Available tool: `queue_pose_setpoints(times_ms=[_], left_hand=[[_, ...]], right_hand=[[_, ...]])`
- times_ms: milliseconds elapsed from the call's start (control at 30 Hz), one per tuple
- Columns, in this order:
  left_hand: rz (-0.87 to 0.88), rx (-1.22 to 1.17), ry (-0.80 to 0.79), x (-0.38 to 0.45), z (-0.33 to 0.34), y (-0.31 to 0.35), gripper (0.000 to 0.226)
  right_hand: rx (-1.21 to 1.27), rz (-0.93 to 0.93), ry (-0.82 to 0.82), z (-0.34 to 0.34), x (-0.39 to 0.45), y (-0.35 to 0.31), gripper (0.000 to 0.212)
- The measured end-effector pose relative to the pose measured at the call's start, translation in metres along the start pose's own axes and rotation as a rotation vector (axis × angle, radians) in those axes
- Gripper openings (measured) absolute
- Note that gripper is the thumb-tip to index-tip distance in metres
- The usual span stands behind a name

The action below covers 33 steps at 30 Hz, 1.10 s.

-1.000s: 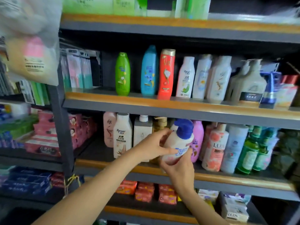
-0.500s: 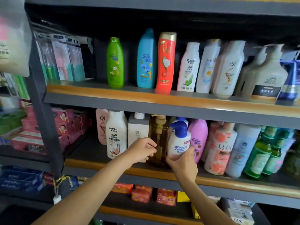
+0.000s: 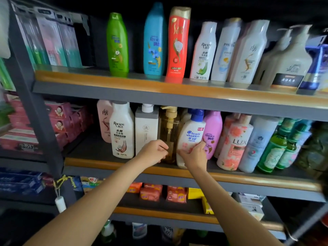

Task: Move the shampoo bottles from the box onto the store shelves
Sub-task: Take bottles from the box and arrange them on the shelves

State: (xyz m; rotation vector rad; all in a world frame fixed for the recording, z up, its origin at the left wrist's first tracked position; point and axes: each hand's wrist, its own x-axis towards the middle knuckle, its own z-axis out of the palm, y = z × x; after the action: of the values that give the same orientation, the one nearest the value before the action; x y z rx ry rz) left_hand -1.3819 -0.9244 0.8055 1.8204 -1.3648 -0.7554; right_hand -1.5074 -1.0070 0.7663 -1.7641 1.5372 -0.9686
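the middle shelf (image 3: 124, 166) is nearly filled with bottles. the white shampoo bottle (image 3: 190, 137) is set near its front edge, grasped by the right hand (image 3: 194, 155); the left hand (image 3: 153, 153) is curled against the amber pump bottle (image 3: 169, 137). only release seems left; the box is unseen.

Head view, close, facing shelves (image 3: 177, 89)

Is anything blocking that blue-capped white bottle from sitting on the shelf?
Nothing visible does. The white bottle already stands on the middle shelf, between the amber pump bottle and the pink bottle, with the right hand on it.
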Motion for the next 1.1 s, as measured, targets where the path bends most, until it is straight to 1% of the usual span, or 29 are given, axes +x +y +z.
queue_pose_setpoints(times_ms=[67,233,467,533,600,633,667,700,733,767,833,900,967,1000,1067,1100], left_hand=[[0.006,0.021,0.030,-0.003,0.001,-0.007,0.025],[-0.013,0.023,0.052,-0.009,0.003,-0.023,0.025],[-0.002,0.001,0.087,-0.009,0.009,-0.028,0.023],[0.010,-0.007,0.101,-0.010,0.011,-0.026,0.024],[0.034,-0.006,0.115,-0.011,0.014,-0.025,0.023],[0.053,0.004,0.138,-0.014,0.017,-0.027,0.022],[0.076,0.021,0.169,-0.017,0.020,-0.030,0.022],[0.101,0.043,0.199,-0.022,0.024,-0.035,0.021],[0.134,0.061,0.227,-0.028,0.028,-0.040,0.021],[0.169,0.078,0.239,-0.035,0.034,-0.047,0.020],[0.239,0.130,0.240,-0.050,0.048,-0.062,0.018],[0.214,0.191,0.192,-0.066,0.060,-0.089,0.016],[0.136,0.246,0.111,-0.083,0.069,-0.127,0.018],[0.075,0.268,0.036,-0.092,0.073,-0.150,0.015],[-0.089,0.328,-0.135,-0.112,0.080,-0.209,0.013],[-0.169,0.363,-0.198,-0.123,0.084,-0.239,0.013]], right_hand=[[0.015,-0.001,-0.009,-0.001,-0.004,0.003,0.069],[-0.064,-0.013,-0.039,-0.005,-0.003,-0.002,0.066],[-0.149,0.026,-0.061,-0.010,0.004,-0.012,0.072],[-0.155,0.027,-0.055,-0.009,0.001,-0.012,0.069],[-0.131,0.016,0.001,-0.009,-0.003,-0.007,0.060],[-0.104,-0.024,0.062,-0.009,-0.007,-0.003,0.052],[-0.071,-0.104,0.136,-0.008,-0.014,0.001,0.043],[-0.041,-0.207,0.191,-0.006,-0.024,0.005,0.035],[-0.019,-0.313,0.204,-0.002,-0.035,0.007,0.029],[-0.008,-0.413,0.172,0.005,-0.047,0.010,0.026],[-0.026,-0.600,0.055,0.020,-0.074,0.017,0.024],[-0.058,-0.699,-0.080,0.044,-0.100,0.035,0.022],[-0.086,-0.712,-0.204,0.073,-0.124,0.065,0.023],[-0.106,-0.698,-0.272,0.088,-0.135,0.083,0.021],[-0.162,-0.635,-0.431,0.119,-0.156,0.123,0.015],[-0.202,-0.567,-0.534,0.135,-0.166,0.144,0.015]])
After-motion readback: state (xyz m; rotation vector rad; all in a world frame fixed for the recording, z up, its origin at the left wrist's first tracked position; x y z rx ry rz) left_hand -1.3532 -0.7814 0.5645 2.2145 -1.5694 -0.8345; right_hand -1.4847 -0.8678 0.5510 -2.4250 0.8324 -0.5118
